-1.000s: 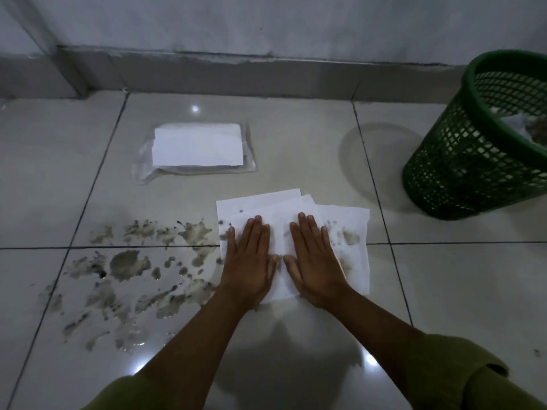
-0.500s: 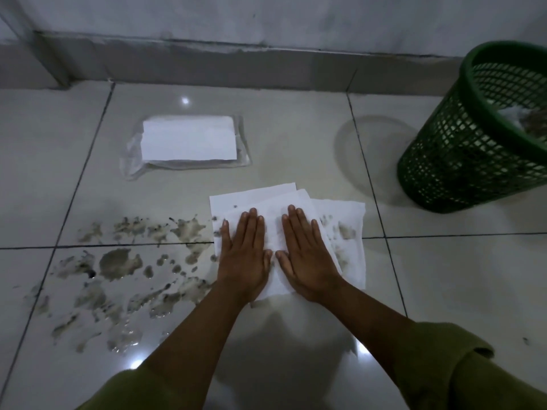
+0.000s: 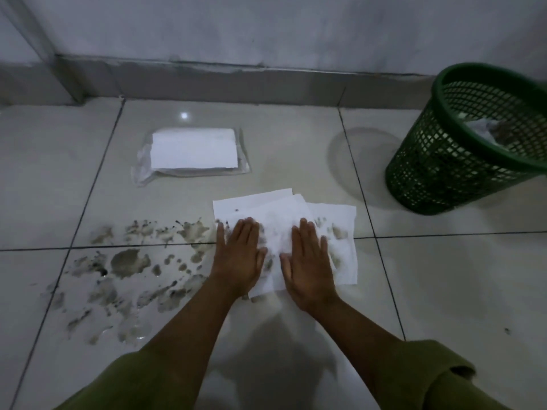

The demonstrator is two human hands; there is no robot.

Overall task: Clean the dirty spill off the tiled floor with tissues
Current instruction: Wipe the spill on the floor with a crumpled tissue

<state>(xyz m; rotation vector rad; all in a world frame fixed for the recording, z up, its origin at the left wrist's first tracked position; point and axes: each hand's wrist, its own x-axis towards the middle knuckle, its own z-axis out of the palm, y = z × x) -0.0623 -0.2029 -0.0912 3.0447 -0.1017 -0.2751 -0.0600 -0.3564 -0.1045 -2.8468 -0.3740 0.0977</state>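
Observation:
White tissues (image 3: 281, 211) lie overlapped on the pale tiled floor (image 3: 444, 291), stained grey-brown where they have soaked up dirt. My left hand (image 3: 239, 255) presses flat on their left part, fingers straight. My right hand (image 3: 307, 261) presses flat on the middle, a gap of tissue between the two hands. The dirty spill (image 3: 124, 270), muddy grey-brown splotches with some wet sheen, spreads to the left of the tissues across a tile joint.
A pack of clean tissues (image 3: 192, 152) in clear wrapping lies farther back near the wall skirting (image 3: 225, 81). A green mesh bin (image 3: 473, 143) holding used tissue stands at the right. My olive sleeves fill the bottom edge.
My hands have slid apart a little on the tissues, the left toward the spill and the right to the right. More staining shows through the tissue between them.

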